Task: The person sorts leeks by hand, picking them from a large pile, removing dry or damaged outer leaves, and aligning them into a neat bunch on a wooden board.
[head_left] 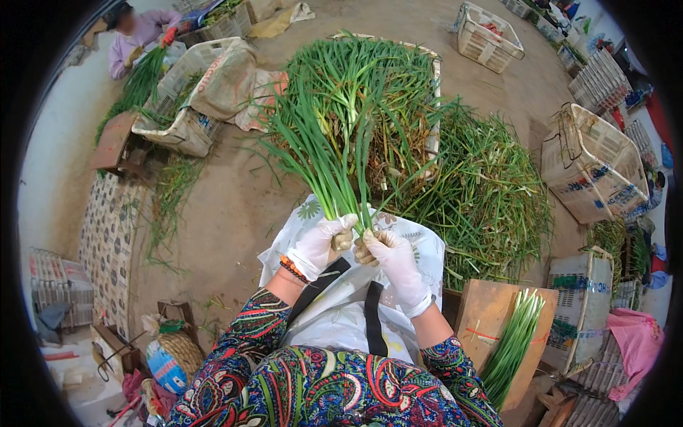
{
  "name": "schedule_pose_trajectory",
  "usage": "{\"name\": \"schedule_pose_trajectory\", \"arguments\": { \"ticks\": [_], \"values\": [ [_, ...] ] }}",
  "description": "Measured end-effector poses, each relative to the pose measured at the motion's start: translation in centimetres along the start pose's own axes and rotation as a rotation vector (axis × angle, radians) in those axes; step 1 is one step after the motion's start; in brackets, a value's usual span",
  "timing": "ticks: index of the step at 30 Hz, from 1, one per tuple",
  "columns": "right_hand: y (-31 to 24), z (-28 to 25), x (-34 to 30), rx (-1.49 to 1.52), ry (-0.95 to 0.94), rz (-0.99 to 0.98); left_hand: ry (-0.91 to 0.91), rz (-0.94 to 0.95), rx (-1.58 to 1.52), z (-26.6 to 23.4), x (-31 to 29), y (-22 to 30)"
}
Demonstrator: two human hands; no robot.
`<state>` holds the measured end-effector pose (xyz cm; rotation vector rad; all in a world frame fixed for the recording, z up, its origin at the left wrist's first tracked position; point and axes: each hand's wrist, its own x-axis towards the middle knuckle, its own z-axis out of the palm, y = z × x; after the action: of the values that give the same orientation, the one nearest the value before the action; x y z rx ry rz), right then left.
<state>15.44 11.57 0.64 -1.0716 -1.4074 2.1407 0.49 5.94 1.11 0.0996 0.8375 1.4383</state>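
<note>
Stalks (321,176), long, green and paler at the base, fan out from our grip above the lap. Our left hand (320,245), in a white glove, is closed around the lower ends of the bunch; our right hand (393,265), gloved likewise, pinches with thumb and fingers at the base of a stalk just beside it. Below both lies our white apron (420,249), printed with leaves. Beyond its far edge stands a crate (436,78) piled with tangled greenery (356,78), browner toward the near right corner; along the crate's right edge a loose heap (484,192) spreads over the floor (213,242). To our right, a board (473,306) carries a neat bundle (514,341), pale ends near the board's far edge, green tips running toward the near one; a red strand (484,334) crosses the board there. At the far left, a co-worker (142,35) holds another bunch (142,80). We judge the step in hand to be sorting and stripping, stalk by stalk, with the neat bundle as the probable model of the finished state. As we read it, the next move calls for a steady left hold while the right fingers draw waste leaf from the base, gently enough to spare the stem.
</note>
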Motion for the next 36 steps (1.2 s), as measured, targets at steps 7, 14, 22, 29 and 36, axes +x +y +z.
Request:
{"name": "schedule_pose_trajectory", "arguments": {
  "ticks": [7, 14, 22, 29, 36],
  "values": [
    [0.4, -1.3, 0.3, -0.008, 0.285, -0.201, 0.096, 0.043, -0.018, 0.4, -0.4, -0.5],
    [-1.2, -8.3, 0.6, 0.249, 0.384, 0.007, 0.083, 0.092, 0.042, -1.0, -1.0, 1.9],
    [-0.1, 2.7, -0.2, -0.497, -0.156, 0.122, -0.009, -0.009, 0.230, -1.9, -1.8, -0.4],
    [0.0, -0.8, 4.1, -0.905, -0.255, -0.214, -0.090, 0.034, -0.192, -1.7, -4.4, 2.2],
    [6.1, -7.7, 10.5, -1.751, -0.260, -0.290, -0.666, 0.284, -0.887, -0.5, -8.4, 8.6]
  ]
}}
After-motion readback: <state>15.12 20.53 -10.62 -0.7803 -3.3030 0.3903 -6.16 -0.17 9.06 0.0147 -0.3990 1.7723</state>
